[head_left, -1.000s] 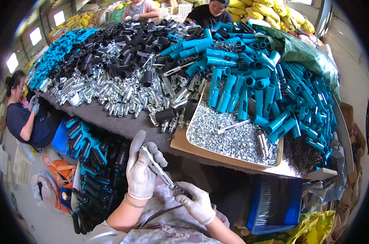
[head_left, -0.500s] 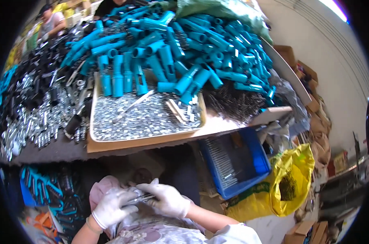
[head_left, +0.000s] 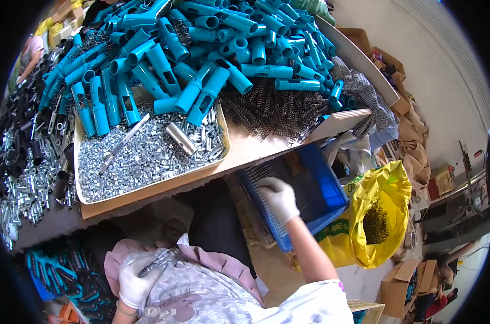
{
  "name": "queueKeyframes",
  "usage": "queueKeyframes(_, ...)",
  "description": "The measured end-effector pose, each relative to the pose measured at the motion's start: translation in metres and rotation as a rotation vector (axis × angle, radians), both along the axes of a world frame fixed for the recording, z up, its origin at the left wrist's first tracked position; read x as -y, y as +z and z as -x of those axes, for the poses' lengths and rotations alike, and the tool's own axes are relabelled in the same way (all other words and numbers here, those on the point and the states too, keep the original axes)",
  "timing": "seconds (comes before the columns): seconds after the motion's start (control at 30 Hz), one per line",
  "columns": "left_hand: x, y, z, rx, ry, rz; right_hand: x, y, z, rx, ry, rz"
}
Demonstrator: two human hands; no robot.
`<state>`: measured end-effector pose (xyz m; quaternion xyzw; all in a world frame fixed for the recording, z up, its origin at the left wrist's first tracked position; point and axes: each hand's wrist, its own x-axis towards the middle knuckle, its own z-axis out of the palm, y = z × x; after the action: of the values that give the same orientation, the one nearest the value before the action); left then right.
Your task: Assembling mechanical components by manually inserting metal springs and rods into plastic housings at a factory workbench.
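Close to my lap, my left hand (head_left: 137, 278), in a white glove, is closed around a few slim silver metal parts (head_left: 161, 259). Their exact kind is hard to make out. My gloved right hand (head_left: 279, 198) reaches into the blue plastic crate (head_left: 333, 201). Its fingers curl down at the row of thin silver metal pieces (head_left: 268, 208) lined up along the crate's left side. The fingertips are partly hidden, so what they pinch does not show. A grey patterned apron (head_left: 207, 286) lies beneath my left hand.
Teal plastic tubes (head_left: 204, 97) are heaped on the table behind a tray (head_left: 153, 190) of small metal pins. Dark springs (head_left: 280, 110) lie to the right. A yellow sack (head_left: 392, 208) stands beside the crate, and black-and-teal pieces (head_left: 75, 270) fill a container at lower left.
My right hand has left the parts near my lap and moved right, into the blue crate. My left hand keeps its hold. The whole view has shifted to the right.
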<state>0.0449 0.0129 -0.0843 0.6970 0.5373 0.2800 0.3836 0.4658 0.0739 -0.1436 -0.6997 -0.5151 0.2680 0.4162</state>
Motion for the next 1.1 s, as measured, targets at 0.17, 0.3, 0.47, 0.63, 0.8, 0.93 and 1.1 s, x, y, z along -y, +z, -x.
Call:
queueKeyframes(0.17, -0.002, 0.001, -0.003, 0.056, 0.084, 0.105, -0.012, -0.08, -0.098, 0.261, -0.127, 0.125)
queueKeyframes(0.3, -0.006, -0.004, -0.007, -0.023, 0.05, 0.058, -0.053, -0.129, -0.093, 0.421, -0.089, 0.107)
queueKeyframes(0.47, -0.007, 0.019, -0.024, -0.006, 0.166, 0.218, -0.12, -0.176, -0.074, 0.852, 0.091, 0.32)
queueKeyframes(0.63, -0.008, 0.014, -0.026, -0.018, 0.196, 0.164, -0.161, -0.211, -0.069, 0.609, 0.118, 0.099)
queueKeyframes(0.8, -0.005, 0.014, -0.024, 0.023, 0.132, 0.185, -0.164, -0.187, -0.063, 0.807, 0.1, 0.045)
queueKeyframes(0.93, -0.005, 0.019, -0.027, 0.009, 0.091, 0.084, -0.142, -0.155, -0.076, 0.979, 0.054, 0.007)
queueKeyframes(1.1, 0.01, 0.02, -0.002, -0.051, 0.18, 0.06, -0.081, -0.032, -0.045, 0.882, 0.031, 0.319)
